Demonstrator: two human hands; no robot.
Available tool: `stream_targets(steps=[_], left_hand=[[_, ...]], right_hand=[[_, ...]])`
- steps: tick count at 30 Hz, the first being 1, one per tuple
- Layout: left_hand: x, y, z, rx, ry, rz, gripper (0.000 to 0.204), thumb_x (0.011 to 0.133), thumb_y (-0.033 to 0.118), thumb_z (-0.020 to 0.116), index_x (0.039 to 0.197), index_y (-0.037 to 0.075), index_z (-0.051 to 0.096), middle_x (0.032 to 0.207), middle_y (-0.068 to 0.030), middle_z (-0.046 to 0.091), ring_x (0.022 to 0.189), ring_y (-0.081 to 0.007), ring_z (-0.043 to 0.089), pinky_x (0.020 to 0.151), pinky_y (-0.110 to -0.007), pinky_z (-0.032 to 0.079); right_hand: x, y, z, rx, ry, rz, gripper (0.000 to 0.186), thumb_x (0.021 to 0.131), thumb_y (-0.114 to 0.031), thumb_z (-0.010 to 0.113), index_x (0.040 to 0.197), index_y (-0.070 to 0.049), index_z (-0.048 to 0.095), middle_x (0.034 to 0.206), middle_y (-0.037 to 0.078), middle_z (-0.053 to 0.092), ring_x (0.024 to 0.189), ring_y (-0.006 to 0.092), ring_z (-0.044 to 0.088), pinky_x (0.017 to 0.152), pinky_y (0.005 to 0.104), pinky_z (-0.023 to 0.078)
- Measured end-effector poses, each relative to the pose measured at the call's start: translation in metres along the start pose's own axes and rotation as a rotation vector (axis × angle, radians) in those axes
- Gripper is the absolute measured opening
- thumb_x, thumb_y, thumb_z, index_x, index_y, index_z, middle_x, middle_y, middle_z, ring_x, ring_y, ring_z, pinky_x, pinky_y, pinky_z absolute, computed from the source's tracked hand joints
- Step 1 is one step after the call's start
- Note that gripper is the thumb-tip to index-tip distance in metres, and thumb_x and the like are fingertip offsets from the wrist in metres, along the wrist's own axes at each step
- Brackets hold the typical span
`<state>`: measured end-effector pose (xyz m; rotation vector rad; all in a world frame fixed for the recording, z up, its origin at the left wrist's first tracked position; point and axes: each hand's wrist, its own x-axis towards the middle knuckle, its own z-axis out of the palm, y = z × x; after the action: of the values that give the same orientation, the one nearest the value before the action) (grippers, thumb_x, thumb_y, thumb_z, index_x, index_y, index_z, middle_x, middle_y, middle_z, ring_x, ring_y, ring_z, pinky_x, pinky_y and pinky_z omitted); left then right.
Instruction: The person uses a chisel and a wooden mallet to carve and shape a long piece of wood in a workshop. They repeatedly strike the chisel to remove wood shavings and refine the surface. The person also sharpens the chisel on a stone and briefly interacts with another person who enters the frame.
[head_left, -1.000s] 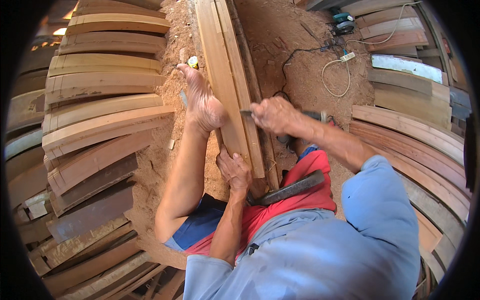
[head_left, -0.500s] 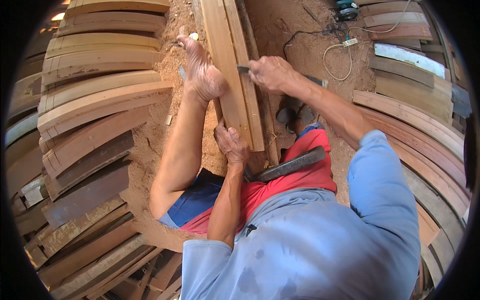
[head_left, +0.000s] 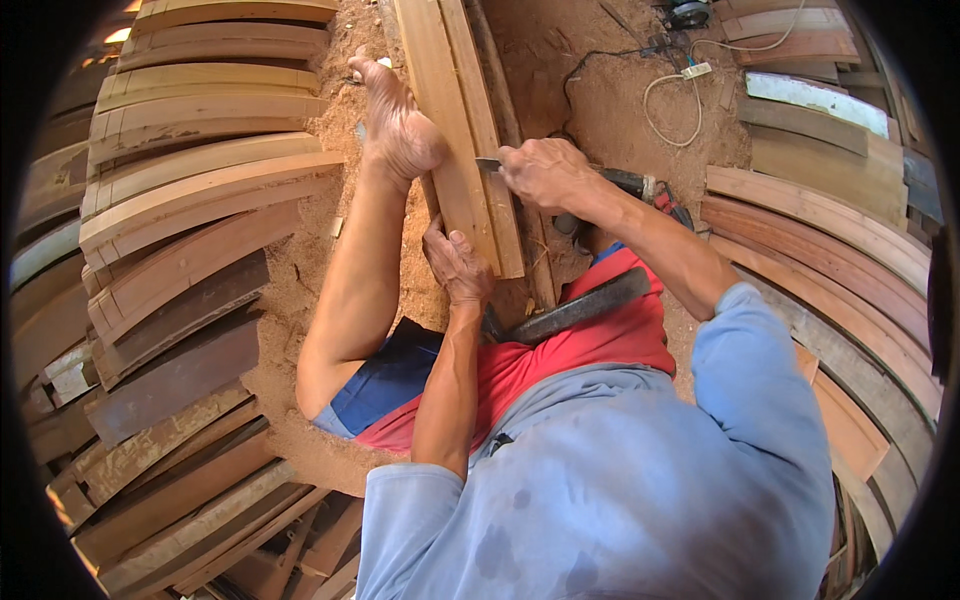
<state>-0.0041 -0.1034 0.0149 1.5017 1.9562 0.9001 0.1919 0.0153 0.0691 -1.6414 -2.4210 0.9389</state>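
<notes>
A dark bar [head_left: 585, 306] lies across the lap's red cloth [head_left: 610, 345]. Beyond, the left hand [head_left: 460, 267] touches the near part of a pale board [head_left: 461, 195]; its grip I cannot tell, fingers partly hidden. The right hand's [head_left: 545, 174] grip is closed on a thin blade [head_left: 487, 164] over that board. Farther off, a white socket block [head_left: 696, 71], any lettering too small to read, lies on sawdust [head_left: 735, 150].
</notes>
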Motion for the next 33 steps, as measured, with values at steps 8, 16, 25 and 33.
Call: stream_targets(steps=[8,16,25,33], left_hand=[[-0.007,-0.011,0.002,-0.005,0.028,0.048,0.069,0.106,0.052,0.026,0.133,-0.01,0.044,0.123,-0.035,0.053,0.114,-0.049,0.052,0.101,-0.053,0.039],[0.002,-0.012,0.0,0.019,-0.035,0.089,0.073,0.103,0.053,0.041,0.14,-0.01,0.036,0.127,-0.0353,0.051,0.118,-0.0496,0.051,0.103,-0.054,0.04],[-0.022,0.045,-0.045,0.564,-0.411,0.242,0.098,0.078,0.028,0.074,0.157,-0.002,0.024,0.144,-0.0378,0.039,0.128,-0.0507,0.044,0.106,-0.057,0.037],[-0.083,0.106,-0.04,0.239,-0.46,0.971,0.095,0.07,0.008,0.069,0.157,0.008,0.03,0.16,-0.0316,0.024,0.142,-0.0487,0.03,0.115,-0.055,0.024]], right_hand=[[-0.084,-0.031,0.047,0.071,-0.1,-0.08,0.017,0.09,-0.018,0.058,0.089,-0.002,0.065,0.075,0.024,0.07,0.073,0.0413,0.072,0.066,0.0521,0.058],[-0.145,-0.051,0.055,0.122,-0.162,0.048,0.023,0.096,-0.021,0.055,0.097,-0.001,0.067,0.085,0.024,0.072,0.084,0.0416,0.073,0.074,0.0517,0.058],[-0.155,0.021,0.034,0.348,0.305,0.389,0.024,0.097,-0.017,0.052,0.101,0.005,0.061,0.085,0.028,0.07,0.077,0.0357,0.074,0.063,0.0475,0.057],[-0.139,0.0,0.059,1.157,0.242,0.386,0.022,0.103,-0.02,0.055,0.099,-0.001,0.064,0.085,0.005,0.068,0.07,0.0099,0.061,0.061,0.0281,0.05]])
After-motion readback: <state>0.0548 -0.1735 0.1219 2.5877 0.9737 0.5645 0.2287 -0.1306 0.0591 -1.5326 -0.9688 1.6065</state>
